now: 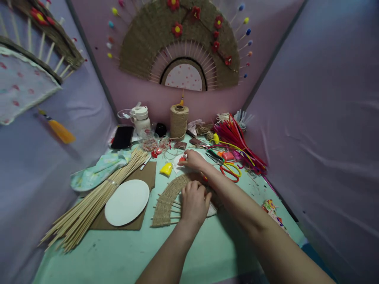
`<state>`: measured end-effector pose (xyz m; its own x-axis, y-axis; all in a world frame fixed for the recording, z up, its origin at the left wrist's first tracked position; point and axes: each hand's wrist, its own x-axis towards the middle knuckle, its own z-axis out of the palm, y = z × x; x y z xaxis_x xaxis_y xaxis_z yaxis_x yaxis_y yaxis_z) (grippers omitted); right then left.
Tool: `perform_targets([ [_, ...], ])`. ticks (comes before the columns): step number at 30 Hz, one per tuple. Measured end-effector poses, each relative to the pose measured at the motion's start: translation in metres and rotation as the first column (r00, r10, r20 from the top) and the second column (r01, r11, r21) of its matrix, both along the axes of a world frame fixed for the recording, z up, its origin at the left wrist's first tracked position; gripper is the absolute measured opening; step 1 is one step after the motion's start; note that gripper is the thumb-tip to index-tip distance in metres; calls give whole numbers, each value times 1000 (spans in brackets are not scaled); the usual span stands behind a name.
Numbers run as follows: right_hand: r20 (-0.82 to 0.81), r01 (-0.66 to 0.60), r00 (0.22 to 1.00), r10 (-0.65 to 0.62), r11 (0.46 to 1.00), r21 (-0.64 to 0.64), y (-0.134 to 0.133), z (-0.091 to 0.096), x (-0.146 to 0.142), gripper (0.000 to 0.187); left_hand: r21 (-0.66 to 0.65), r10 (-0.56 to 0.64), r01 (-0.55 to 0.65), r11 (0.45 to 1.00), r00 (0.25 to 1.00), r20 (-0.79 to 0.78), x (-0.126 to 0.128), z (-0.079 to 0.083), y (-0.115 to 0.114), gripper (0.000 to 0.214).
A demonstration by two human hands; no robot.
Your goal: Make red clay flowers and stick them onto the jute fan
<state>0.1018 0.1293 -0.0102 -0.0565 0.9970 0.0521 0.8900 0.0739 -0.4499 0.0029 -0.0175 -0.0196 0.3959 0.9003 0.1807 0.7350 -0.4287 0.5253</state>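
Note:
A woven twine fan [169, 199] with thin wooden ribs lies on the green tabletop in front of me. My left hand [194, 203] is over its middle, fingers curled down on it and partly covering the pale inner panel [212, 210]. Across the fan's far edge, my right hand [194, 160] reaches to a white round piece [177, 167]. Its fingertips are closed at a small red piece [182, 159], whose exact shape is too small to tell. A yellow packet [166, 169] lies just left of that hand. My right forearm hides the fan's right part.
Left are a bundle of sticks [97, 201], a white oval board [127, 202] and cardboard [150, 177]. Behind stand a twine spool [179, 123] and white bottle [141, 118]. Scissors [231, 172] and red pipe cleaners [237, 144] lie right. A large fan [139, 51] hangs ahead.

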Motion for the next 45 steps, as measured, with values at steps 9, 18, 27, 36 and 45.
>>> perform_targets([
  [9,-172,20,985,-24,999,-27,-5,-3,17,24,11,56,-56,998,998,-29,-19,6,41,30],
  [18,-544,112,839,-21,984,135,-65,7,46,39,-38,116,-126,991,971,-207,-10,6,121,40],
  [27,-763,210,643,-58,972,103,-104,0,50,41,-100,40,-37,994,999,27,-15,7,112,35],
  [36,-688,174,722,76,942,287,-119,-5,27,62,-532,356,327,781,467,810,-13,22,54,45],
  [45,-739,47,659,144,972,231,-126,6,33,40,-425,334,199,883,372,866,-19,5,54,49],
])
